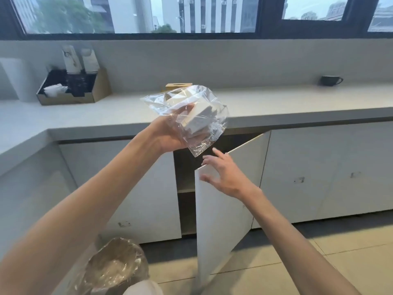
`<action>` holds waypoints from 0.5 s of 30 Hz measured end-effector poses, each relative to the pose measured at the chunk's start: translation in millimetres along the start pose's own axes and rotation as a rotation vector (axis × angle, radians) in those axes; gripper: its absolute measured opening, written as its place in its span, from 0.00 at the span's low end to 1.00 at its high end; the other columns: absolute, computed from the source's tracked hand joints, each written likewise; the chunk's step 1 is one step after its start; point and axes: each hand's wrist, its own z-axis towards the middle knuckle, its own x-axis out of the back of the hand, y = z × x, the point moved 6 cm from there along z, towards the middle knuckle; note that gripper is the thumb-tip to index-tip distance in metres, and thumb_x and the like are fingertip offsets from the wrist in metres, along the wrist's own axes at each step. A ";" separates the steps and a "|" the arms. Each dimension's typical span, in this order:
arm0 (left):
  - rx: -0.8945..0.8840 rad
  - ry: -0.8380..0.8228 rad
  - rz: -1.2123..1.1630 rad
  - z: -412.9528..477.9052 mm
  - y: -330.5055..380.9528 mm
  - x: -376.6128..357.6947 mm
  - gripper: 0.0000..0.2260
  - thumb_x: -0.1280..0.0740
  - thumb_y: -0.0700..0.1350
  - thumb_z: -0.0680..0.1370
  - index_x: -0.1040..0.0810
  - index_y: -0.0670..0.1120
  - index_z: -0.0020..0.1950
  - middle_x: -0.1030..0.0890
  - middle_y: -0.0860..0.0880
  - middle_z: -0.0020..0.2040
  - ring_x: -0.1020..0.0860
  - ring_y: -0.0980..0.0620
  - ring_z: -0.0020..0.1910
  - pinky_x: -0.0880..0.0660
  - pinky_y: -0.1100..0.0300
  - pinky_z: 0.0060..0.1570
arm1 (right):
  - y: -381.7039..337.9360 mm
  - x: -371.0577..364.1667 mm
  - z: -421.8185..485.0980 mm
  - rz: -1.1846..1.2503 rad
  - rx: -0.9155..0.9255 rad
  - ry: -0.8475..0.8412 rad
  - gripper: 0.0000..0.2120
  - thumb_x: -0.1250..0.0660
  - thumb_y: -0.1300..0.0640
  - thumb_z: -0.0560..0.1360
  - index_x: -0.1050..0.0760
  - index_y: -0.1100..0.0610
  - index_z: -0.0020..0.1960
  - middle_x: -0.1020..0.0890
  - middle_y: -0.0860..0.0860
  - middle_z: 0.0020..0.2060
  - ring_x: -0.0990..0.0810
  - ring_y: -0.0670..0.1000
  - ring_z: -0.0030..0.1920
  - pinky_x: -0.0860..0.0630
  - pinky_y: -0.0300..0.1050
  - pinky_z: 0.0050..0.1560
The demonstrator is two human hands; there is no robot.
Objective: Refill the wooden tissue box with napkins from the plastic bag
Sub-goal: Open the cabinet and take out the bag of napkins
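Along the back, long pale grey surface point(276, 103). Below, white cabinet door point(223, 209) open, right hand point(221, 171) resting straight-fingered on its top corner. Aloft in gripping left hand point(170, 133), clear plastic bag point(200, 143) of white napkins point(200, 116), partly hiding light wooden tissue box point(178, 85) on surface. Far right, dark cup point(330, 80).

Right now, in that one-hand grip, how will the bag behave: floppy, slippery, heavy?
Probably floppy: the bag is thin clear film, creased and bulging around the left hand. Likely light, since one hand holds it up. The glossy film looks slippery, and the napkins sit tilted in a block inside, so they may shift.
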 end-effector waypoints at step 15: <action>-0.188 0.122 0.255 26.6 81.9 46.3 0.10 0.44 0.41 0.81 0.24 0.43 0.49 0.19 0.42 0.45 0.21 0.46 0.41 0.24 0.53 0.45 | -38.6 -17.7 137.1 -0.577 -0.012 0.180 0.64 0.25 0.29 0.54 0.54 0.50 0.80 0.51 0.56 0.79 0.60 0.63 0.77 0.57 0.63 0.76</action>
